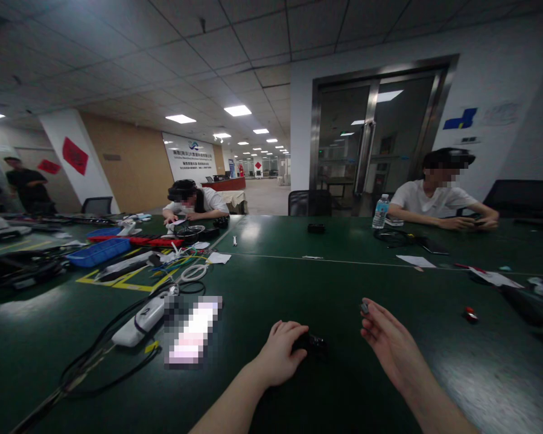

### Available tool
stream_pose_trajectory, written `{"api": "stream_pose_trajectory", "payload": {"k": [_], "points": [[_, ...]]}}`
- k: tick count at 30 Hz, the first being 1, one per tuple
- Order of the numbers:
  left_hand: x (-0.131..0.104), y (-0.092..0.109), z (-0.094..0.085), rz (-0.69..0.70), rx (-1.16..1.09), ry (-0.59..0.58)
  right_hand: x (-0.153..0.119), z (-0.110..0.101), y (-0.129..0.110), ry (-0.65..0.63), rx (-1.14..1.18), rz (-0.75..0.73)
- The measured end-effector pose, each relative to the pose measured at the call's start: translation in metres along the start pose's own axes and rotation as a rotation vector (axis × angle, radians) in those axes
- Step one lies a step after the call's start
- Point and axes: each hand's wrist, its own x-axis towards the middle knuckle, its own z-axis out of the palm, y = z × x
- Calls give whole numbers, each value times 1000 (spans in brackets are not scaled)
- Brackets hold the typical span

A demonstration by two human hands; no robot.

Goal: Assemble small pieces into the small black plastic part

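Note:
At the near middle of the green table, my left hand (280, 354) curls its fingers around a small black object (317, 342). Part of that object is covered by the fingers, and its kind cannot be made out in the dim light. My right hand (391, 340) is to the right, above the tabletop and apart from the black object. Between its thumb and fingertips it pinches a small grey piece (364, 307), too small to name.
Left of my hands lie a blurred-out lit phone-like panel (194, 331), a white power strip (145, 316) with black cables and a blue tray (98, 252). A water bottle (381, 211) stands at the far right. A small red object (470, 314) lies right. Two people sit across the table.

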Motion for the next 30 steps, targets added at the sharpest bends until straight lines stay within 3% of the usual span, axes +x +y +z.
{"api": "stream_pose_trajectory", "payload": {"k": [13,30], "points": [[0,0,1,1,-3,9,-9,11,12,-59,-269,-36],[1,4,1,49,17,60,-14,24,43,-347,-772,-183]]}}
